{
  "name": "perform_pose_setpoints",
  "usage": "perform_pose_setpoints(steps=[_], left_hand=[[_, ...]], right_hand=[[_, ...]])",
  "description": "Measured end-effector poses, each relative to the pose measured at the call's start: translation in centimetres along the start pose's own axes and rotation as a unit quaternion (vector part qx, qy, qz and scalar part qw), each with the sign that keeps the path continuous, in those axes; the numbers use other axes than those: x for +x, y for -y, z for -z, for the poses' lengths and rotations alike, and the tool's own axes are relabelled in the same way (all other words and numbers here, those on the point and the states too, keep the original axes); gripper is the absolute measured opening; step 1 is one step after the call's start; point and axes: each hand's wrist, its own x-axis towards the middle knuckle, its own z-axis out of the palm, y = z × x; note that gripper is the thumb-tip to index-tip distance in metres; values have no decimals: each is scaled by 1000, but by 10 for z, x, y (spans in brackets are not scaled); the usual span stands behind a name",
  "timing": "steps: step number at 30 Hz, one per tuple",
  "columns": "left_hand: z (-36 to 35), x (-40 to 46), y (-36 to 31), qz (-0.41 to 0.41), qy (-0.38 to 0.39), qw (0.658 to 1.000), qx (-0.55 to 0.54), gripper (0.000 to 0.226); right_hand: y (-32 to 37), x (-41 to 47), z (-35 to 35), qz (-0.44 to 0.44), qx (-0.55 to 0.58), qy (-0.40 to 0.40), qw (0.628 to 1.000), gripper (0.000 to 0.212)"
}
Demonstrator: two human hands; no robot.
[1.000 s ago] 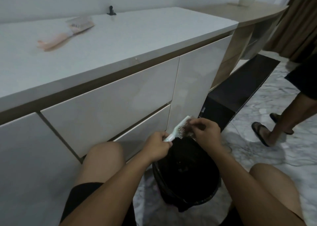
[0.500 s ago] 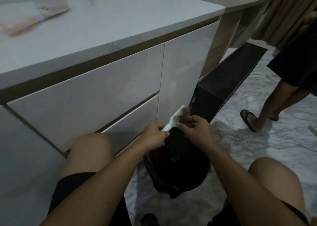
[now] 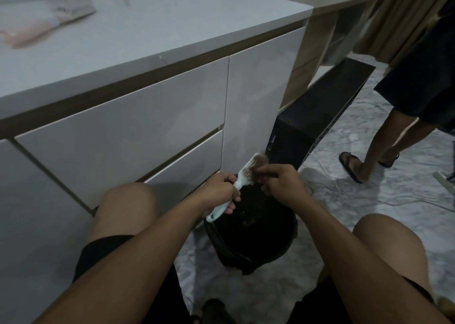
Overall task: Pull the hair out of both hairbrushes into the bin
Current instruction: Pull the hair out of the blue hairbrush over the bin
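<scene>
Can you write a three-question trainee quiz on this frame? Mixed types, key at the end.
1. True or false: the left hand grips the white hairbrush by its handle.
2. Where is the black bin? A) on the counter B) on the floor between the knees C) inside a drawer
3. Fill in: the right hand pinches ____ at the bristles.

Key: 1 true. 2 B. 3 hair. The second, pink hairbrush lies blurred on the white counter.
</scene>
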Motion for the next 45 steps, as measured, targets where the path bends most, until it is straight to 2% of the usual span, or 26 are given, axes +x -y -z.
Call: perform_pose_setpoints(steps=[3,7,10,13,17,21,24,31,38,42,45], left_hand=[[2,-1,2,-3,-6,1000,2,27],[4,-4,-1,-12,-35,999,-14,32],[7,-4,-2,-11,-52,998,-21,29],[8,-3,-2,-12,-76,997,-23,25],[7,-2,-1,-20,-93,995,-26,21],[3,-2,2,-29,-90,995,-18,23],[1,-3,4,-46,-84,995,6,28],[-2,3,9,-70,-88,993,29,24],[-2,7,8,-56,-115,992,-23,30],[-3,4,7,-74,-97,993,-7,28],[-4,3,6,-79,-88,993,-3,29]], right_hand=[[8,-6,1,-46,44,38,997,47],[11,-9,3,-62,31,89,994,52],[15,-12,5,-73,37,138,987,63],[15,-13,5,-67,50,151,985,68],[8,-10,4,8,-25,63,998,46],[4,-8,0,29,40,-5,999,34],[5,-7,-4,55,44,-67,995,34],[-5,4,-8,58,-20,-90,994,10],[1,2,-5,35,-35,-66,997,5],[6,-1,-8,30,21,-94,995,30],[2,2,-8,22,23,-99,995,31]])
